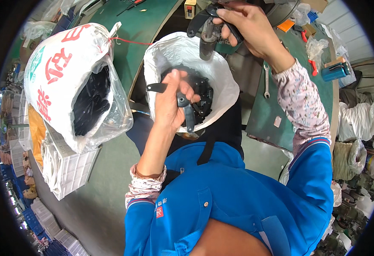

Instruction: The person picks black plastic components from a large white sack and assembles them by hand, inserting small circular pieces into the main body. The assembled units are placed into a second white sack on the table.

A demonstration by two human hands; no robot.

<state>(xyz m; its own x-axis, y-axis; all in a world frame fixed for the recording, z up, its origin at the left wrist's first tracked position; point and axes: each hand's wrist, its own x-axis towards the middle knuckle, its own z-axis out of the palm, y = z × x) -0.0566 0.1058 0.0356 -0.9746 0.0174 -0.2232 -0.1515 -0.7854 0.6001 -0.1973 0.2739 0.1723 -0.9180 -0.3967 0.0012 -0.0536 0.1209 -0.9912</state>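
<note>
My left hand [168,100] is closed around a black plastic handle-like part [188,112]. A black end also sticks out on the hand's left side; I cannot tell if it is the same piece. Below that hand, a white woven sack [225,91] gapes wide, with many similar black parts [205,96] inside. At the top, my right hand [251,32] grips another curved black plastic part [234,32], fingers bent round it. That part is against a dark cylindrical fixture [208,40] overhanging the sack's far rim; their exact contact is hidden.
A full white sack [59,64] with red lettering lies at left, its mouth showing black parts [92,102]. Under it stands a white plastic crate [69,173]. On the green bench [259,121] at right are a wrench [266,81], red-handled tools [313,67] and a blue cylinder [335,71].
</note>
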